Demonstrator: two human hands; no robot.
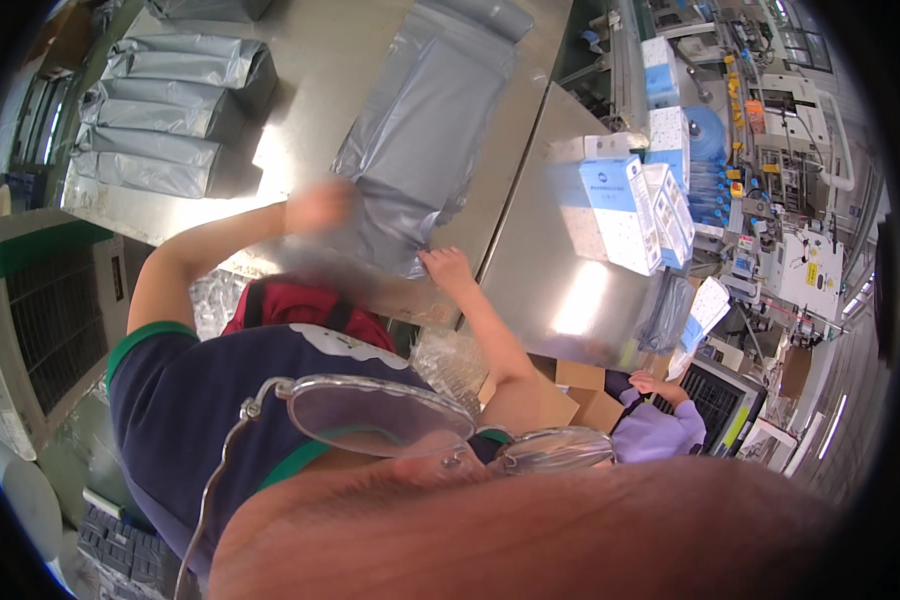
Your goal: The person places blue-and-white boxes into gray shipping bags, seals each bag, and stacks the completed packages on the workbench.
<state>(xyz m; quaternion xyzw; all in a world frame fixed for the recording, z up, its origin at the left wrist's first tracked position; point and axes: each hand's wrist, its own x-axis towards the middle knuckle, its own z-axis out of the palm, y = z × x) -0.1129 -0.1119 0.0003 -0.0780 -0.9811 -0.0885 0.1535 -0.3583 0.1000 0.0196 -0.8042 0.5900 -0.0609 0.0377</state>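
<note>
- Up on the steel table [310, 90] we see a long grey foil bag [420, 140] lying flat, running from the far edge toward the near rim.
- Our left hand [315, 208] is raised over the bag's near left side; it is blurred, so we cannot tell whether it is spread or closed.
- Our right hand [448, 268] rests on the bag's near corner, fingers curled and pinching its edge.
- Well to the left, a stack of grey foil bags [165, 115] lies on the same table.
- On the adjoining table to the right stand white and blue cartons [630, 205].
- Another person's hand [643, 382] shows lower right, above a purple sleeve.
</note>
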